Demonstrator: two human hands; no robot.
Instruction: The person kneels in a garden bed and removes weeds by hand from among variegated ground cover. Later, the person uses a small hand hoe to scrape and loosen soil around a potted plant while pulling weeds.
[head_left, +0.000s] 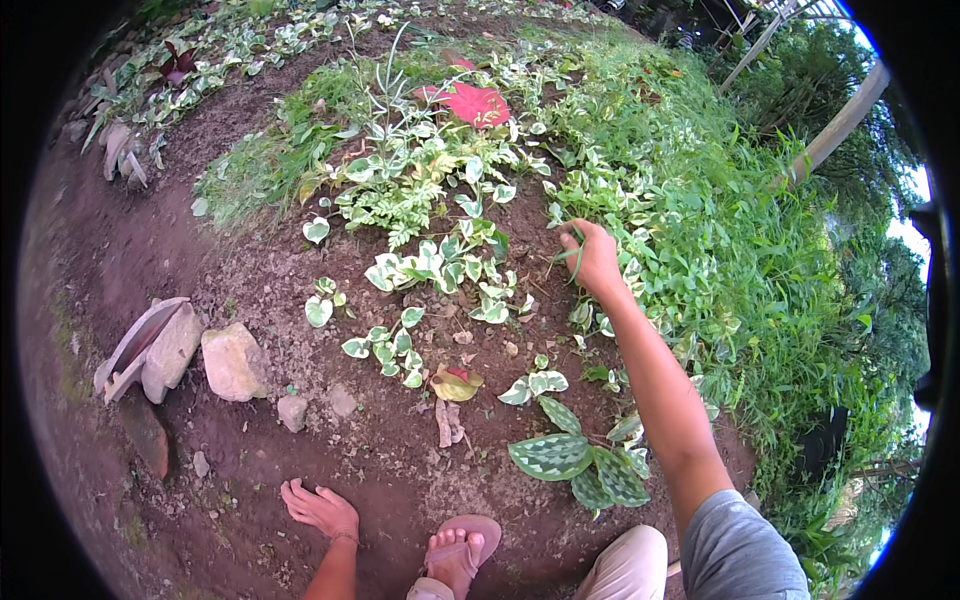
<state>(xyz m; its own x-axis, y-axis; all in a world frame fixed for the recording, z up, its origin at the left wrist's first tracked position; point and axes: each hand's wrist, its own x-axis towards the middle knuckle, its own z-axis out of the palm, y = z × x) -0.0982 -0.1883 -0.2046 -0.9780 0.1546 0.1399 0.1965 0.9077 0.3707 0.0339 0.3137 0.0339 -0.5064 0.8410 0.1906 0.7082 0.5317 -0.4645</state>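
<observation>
My right hand (590, 253) reaches out over the garden bed with its fingers closed on some thin green grass blades (574, 255). It is at the edge of a patch of variegated leafy plants (645, 259). Low over the bare soil at the lower left is my left hand (321, 510), empty, its fingers somewhat spread. Between the two hands grow small white-edged variegated plants (427, 266), and a dark green plant with silvery patterned leaves (551, 456) stands near my right forearm. A yellowish fallen leaf (456, 384) lies on the soil.
Pale stones (232, 362) and curved broken pieces (139, 349) lie at the left. A red caladium leaf (478, 105) stands at the back of the bed. Dense grass (750, 247) covers the right side, with a wooden pole (847, 120) beyond. My sandalled foot (454, 555) is at the bottom.
</observation>
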